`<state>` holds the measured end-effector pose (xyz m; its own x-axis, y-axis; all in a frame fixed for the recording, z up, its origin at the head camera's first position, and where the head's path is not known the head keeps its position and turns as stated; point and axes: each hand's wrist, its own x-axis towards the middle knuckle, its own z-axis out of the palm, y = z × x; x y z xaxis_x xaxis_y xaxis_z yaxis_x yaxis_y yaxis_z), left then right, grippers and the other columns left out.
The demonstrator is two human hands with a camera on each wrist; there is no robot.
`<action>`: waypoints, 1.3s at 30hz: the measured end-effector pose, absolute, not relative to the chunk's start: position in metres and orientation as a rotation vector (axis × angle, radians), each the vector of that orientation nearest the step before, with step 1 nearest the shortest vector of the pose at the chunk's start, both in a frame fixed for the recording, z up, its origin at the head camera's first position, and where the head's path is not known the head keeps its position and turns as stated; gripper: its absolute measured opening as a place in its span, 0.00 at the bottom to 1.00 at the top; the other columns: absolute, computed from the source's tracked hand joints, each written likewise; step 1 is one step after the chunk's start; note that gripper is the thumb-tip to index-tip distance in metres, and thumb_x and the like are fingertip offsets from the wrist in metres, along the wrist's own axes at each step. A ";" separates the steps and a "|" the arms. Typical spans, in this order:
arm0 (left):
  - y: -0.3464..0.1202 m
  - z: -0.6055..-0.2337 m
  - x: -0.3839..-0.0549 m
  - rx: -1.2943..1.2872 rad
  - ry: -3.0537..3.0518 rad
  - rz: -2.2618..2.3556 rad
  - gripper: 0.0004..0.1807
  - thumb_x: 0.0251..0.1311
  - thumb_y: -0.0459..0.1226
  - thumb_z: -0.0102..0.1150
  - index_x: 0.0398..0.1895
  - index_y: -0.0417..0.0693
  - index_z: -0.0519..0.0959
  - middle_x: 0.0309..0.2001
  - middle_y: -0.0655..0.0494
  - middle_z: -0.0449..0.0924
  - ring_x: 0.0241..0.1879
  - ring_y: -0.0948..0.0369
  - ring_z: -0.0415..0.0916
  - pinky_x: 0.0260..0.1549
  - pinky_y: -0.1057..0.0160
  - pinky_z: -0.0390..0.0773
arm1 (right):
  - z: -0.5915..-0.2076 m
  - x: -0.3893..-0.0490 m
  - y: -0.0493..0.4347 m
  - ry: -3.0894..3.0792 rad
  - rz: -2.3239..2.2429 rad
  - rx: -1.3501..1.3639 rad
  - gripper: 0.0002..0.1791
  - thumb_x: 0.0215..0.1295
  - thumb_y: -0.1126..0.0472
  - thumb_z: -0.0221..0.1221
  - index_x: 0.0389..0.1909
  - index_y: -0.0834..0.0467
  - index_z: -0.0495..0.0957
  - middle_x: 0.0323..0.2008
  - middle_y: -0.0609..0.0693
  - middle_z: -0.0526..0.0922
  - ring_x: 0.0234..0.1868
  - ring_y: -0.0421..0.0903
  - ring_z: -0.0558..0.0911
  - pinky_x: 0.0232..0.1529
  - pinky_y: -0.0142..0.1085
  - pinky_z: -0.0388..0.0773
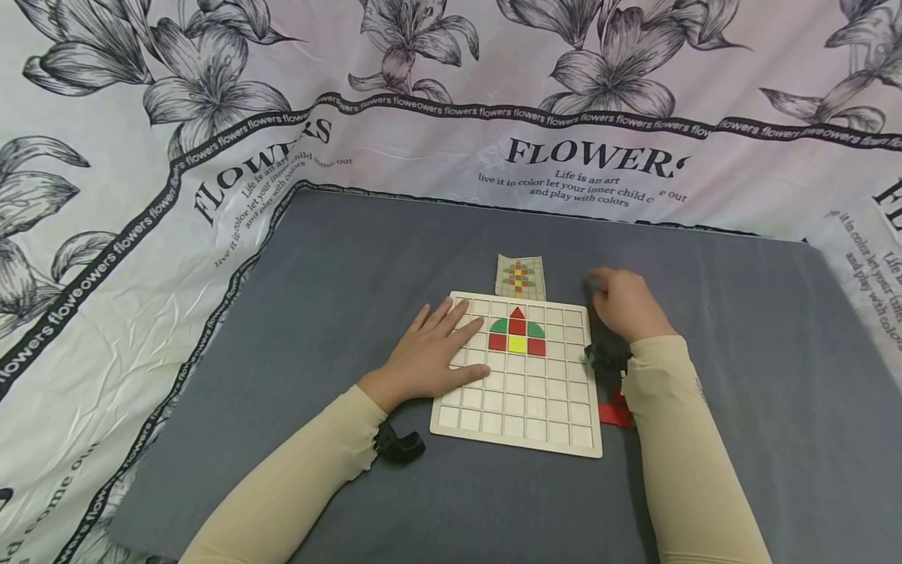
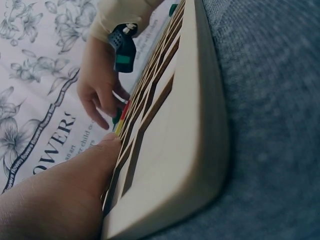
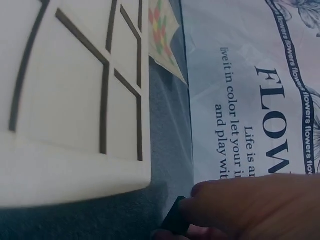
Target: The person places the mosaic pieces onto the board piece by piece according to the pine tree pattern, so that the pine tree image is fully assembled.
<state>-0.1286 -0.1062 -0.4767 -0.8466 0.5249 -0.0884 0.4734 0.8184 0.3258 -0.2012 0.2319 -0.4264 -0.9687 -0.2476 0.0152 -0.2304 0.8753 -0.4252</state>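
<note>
A pale wooden grid board (image 1: 514,403) lies on the grey table. In its upper cells sit a red triangle (image 1: 517,313), green quarter-round pieces (image 1: 499,327), red squares (image 1: 497,341) and a yellow square (image 1: 517,344). My left hand (image 1: 430,352) rests spread over the board's left side, its thumb (image 2: 65,185) lying along the surface in the left wrist view. Off the board's upper right corner, my right hand (image 1: 625,304) pinches a small dark green piece (image 3: 176,219) between thumb and fingers; its full shape is hidden.
Behind the board lies a small pattern card (image 1: 520,278) with a coloured design. Red material (image 1: 616,411) shows beside the board, partly under the right forearm. A flower-printed cloth (image 1: 437,149) rises at the table's back and left edges.
</note>
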 end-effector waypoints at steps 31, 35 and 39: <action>-0.105 -0.479 -0.129 0.786 2.830 0.419 0.48 0.69 0.74 0.40 0.86 0.64 0.52 0.87 0.57 0.36 0.85 0.56 0.25 0.81 0.45 0.30 | -0.400 -0.155 0.213 2.783 -0.796 -0.344 0.15 0.71 0.63 0.61 0.54 0.61 0.86 0.43 0.59 0.88 0.39 0.52 0.83 0.35 0.40 0.80; -0.105 -0.479 -0.129 0.774 2.829 0.424 0.49 0.69 0.74 0.40 0.86 0.64 0.53 0.87 0.57 0.36 0.85 0.57 0.24 0.81 0.45 0.29 | -0.402 -0.149 0.211 2.748 -0.813 -0.373 0.14 0.71 0.62 0.61 0.53 0.60 0.86 0.42 0.57 0.88 0.37 0.50 0.82 0.34 0.40 0.79; -0.105 -0.479 -0.129 0.764 2.833 0.429 0.48 0.69 0.74 0.41 0.86 0.64 0.53 0.87 0.58 0.36 0.85 0.57 0.25 0.81 0.45 0.29 | -0.407 -0.144 0.210 2.717 -0.828 -0.407 0.14 0.70 0.62 0.60 0.52 0.61 0.87 0.39 0.55 0.88 0.33 0.48 0.80 0.33 0.40 0.78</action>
<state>-0.1292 -0.1050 -0.4790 -0.8527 0.5139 -0.0937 0.4631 0.8267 0.3194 -0.1444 0.2098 -0.4070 -0.9235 -0.3416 -0.1745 -0.1862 0.7969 -0.5747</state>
